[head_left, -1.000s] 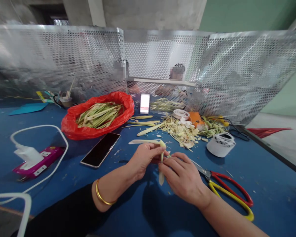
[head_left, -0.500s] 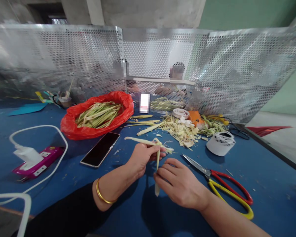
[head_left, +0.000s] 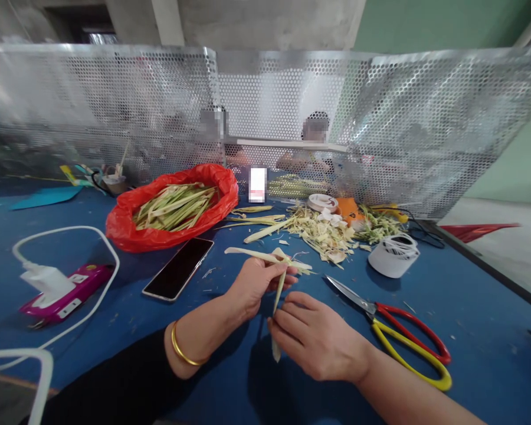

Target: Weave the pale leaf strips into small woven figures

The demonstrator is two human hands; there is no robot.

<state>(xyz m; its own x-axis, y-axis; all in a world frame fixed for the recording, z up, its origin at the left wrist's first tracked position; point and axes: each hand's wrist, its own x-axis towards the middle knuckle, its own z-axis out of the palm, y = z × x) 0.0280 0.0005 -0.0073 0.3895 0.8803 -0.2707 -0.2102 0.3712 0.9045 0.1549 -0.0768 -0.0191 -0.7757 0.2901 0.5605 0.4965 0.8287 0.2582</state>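
Pale green-yellow leaf strips [head_left: 254,254] cross one another in a small woven piece above the blue table. My left hand [head_left: 259,280], with a gold bangle at the wrist, pinches them where they cross, thumb on top. One strip [head_left: 279,293] hangs down toward me, and my right hand [head_left: 312,333] is closed on its lower part; its tip pokes out below the fingers. Right of my right hand lie open-bladed scissors [head_left: 371,310] with one red and one yellow handle. Part of the crossing is hidden by my left thumb.
A red plastic bag [head_left: 172,239] of leaf strips stands back left, near a dark phone [head_left: 179,270]. A purple power strip [head_left: 68,295] with white cable lies left. Trimmings [head_left: 323,233] and a white roll [head_left: 393,257] lie right. A perforated metal screen [head_left: 283,106] closes the back.
My right hand has drawn the hanging strip slightly down and to the left, so it slants more. My left hand keeps its pinch in nearly the same place.
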